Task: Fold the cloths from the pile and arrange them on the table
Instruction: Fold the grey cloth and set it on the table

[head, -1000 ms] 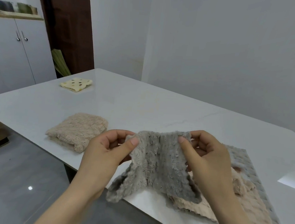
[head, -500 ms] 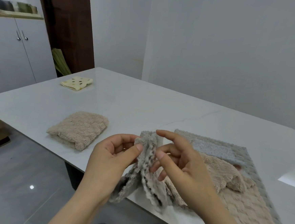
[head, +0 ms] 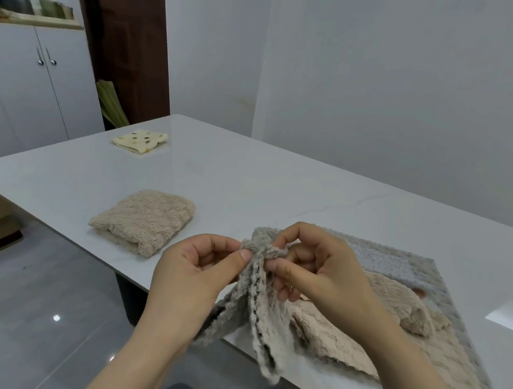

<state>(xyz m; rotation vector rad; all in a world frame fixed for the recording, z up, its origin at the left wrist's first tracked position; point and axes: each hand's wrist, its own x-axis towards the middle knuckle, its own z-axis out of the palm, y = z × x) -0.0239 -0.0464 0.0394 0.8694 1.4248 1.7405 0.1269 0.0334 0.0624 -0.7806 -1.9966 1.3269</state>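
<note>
Head view, table (head: 250, 178): extending beyond both hands.
Pile (head: 423, 315): lying just right of the right hand (head: 320, 270).
Grey cloth (head: 258, 311): hanging between hands; seemingly light, soft, limp.
Left hand (head: 193, 275), right hand: both pinching its bunched top edge, the best hold.

The grey cloth (head: 255, 304), bunched lengthwise, is pinched at its top between the left hand (head: 193, 278) and right hand (head: 319, 276) and hangs below them. The unfolded pile (head: 391, 343), beige on grey, lies flat under and right of the right hand. The folded beige cloth (head: 142, 219) lies left of the left hand, with the folded yellow spotted cloth (head: 141, 140) far beyond it.
</note>
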